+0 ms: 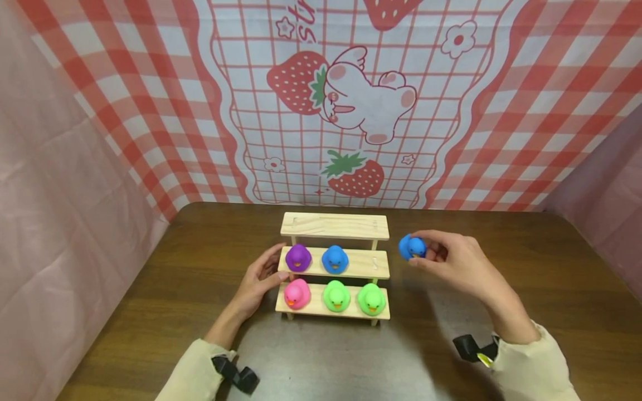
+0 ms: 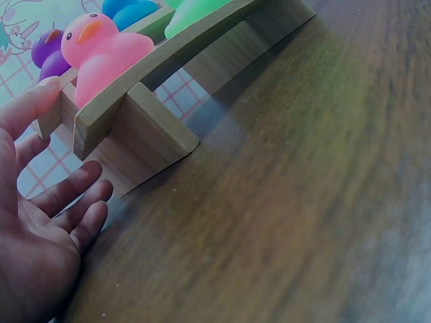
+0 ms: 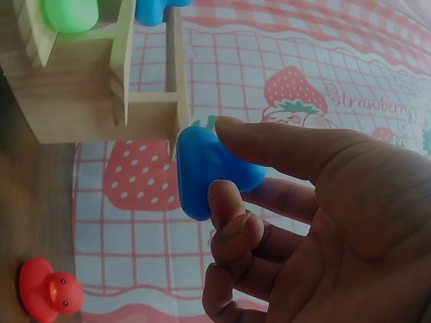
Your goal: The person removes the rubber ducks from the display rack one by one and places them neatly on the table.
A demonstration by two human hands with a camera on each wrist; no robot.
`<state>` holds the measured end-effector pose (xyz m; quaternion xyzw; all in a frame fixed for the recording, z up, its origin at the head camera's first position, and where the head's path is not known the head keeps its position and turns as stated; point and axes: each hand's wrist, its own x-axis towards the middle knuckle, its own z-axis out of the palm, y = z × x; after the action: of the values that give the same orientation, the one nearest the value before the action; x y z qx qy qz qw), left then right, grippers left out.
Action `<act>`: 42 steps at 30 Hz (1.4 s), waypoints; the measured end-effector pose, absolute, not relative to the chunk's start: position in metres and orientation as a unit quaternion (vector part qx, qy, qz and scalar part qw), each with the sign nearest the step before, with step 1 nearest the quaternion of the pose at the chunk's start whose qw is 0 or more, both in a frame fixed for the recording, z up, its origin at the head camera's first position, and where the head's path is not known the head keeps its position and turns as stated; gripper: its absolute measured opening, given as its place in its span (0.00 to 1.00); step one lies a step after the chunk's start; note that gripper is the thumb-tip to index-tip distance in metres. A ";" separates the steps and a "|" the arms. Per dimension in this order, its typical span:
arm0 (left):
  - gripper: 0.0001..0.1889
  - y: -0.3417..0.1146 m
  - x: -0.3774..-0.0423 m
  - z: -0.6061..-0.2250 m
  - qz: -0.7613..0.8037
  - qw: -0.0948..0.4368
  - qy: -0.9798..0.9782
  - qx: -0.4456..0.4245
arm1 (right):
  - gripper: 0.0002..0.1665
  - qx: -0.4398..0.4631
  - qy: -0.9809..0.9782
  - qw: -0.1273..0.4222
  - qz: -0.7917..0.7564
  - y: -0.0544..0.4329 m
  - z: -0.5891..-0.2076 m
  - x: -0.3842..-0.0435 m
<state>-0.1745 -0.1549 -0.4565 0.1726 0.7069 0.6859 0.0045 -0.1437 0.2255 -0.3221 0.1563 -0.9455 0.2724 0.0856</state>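
A three-tier wooden shelf (image 1: 334,225) stands on the table. My left hand (image 1: 258,284) pinches the left end of its middle tier between thumb and index finger, the other fingers loosely bent below. On the middle tier sit a purple duck (image 1: 298,258) and a blue duck (image 1: 335,260). The bottom tier carries a pink duck (image 1: 297,294) and two green ducks, one in the middle (image 1: 336,296) and one at the right (image 1: 371,299). Right of the shelf, my right hand (image 1: 456,259) holds a second blue duck (image 3: 212,171) by thumb and fingertips.
A red duck (image 3: 50,291) rests on the brown table (image 1: 200,267), seen only in the right wrist view. Behind the table hangs a red-and-white strawberry cloth (image 1: 241,83). Pink fabric (image 1: 75,223) hangs at the left side.
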 end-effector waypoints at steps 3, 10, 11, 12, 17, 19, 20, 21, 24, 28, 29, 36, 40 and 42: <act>0.32 -0.155 -0.174 -0.456 0.687 0.004 0.706 0.174 | 0.22 0.150 -0.948 0.078 0.269 0.230 -0.324 -0.144; 0.32 -0.155 -0.174 -0.456 0.687 0.005 0.705 0.174 | 0.23 0.147 -0.952 0.071 0.258 0.240 -0.331 -0.146; 0.32 -0.155 -0.174 -0.456 0.687 0.006 0.705 0.175 | 0.23 0.148 -0.953 0.071 0.256 0.241 -0.332 -0.146; 0.32 -0.155 -0.174 -0.456 0.687 0.006 0.705 0.175 | 0.23 0.148 -0.953 0.070 0.254 0.243 -0.333 -0.146; 0.33 -0.155 -0.174 -0.455 0.688 0.007 0.705 0.172 | 0.24 0.145 -0.956 0.064 0.247 0.248 -0.338 -0.146; 0.33 -0.155 -0.173 -0.455 0.687 0.005 0.706 0.171 | 0.25 0.144 -0.957 0.060 0.245 0.250 -0.340 -0.146; 0.33 -0.156 -0.173 -0.455 0.686 0.005 0.707 0.171 | 0.25 0.143 -0.957 0.058 0.244 0.251 -0.341 -0.147; 0.33 -0.156 -0.173 -0.455 0.686 0.004 0.707 0.172 | 0.25 0.143 -0.957 0.055 0.245 0.252 -0.342 -0.147; 0.32 -0.156 -0.174 -0.456 0.686 0.002 0.706 0.174 | 0.26 0.142 -0.957 0.045 0.248 0.255 -0.344 -0.147; 0.33 -0.155 -0.174 -0.456 0.686 0.003 0.706 0.175 | 0.26 0.136 -0.958 0.028 0.250 0.259 -0.348 -0.147; 0.33 -0.155 -0.174 -0.457 0.685 0.003 0.707 0.175 | 0.26 0.135 -0.958 0.025 0.250 0.260 -0.350 -0.147; 0.33 -0.155 -0.175 -0.457 0.688 0.007 0.705 0.173 | 0.24 0.147 -0.962 0.032 0.229 0.268 -0.361 -0.148; 0.33 -0.155 -0.175 -0.456 0.687 0.007 0.706 0.172 | 0.24 0.154 -0.960 0.027 0.234 0.271 -0.367 -0.149; 0.33 -0.155 -0.175 -0.456 0.686 0.007 0.707 0.171 | 0.25 0.153 -0.958 0.019 0.241 0.272 -0.369 -0.149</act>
<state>-0.1750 -0.1547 -0.4561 0.1714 0.7067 0.6865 0.0068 -0.1489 0.2721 -0.3689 0.1528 -0.9581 0.2413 0.0194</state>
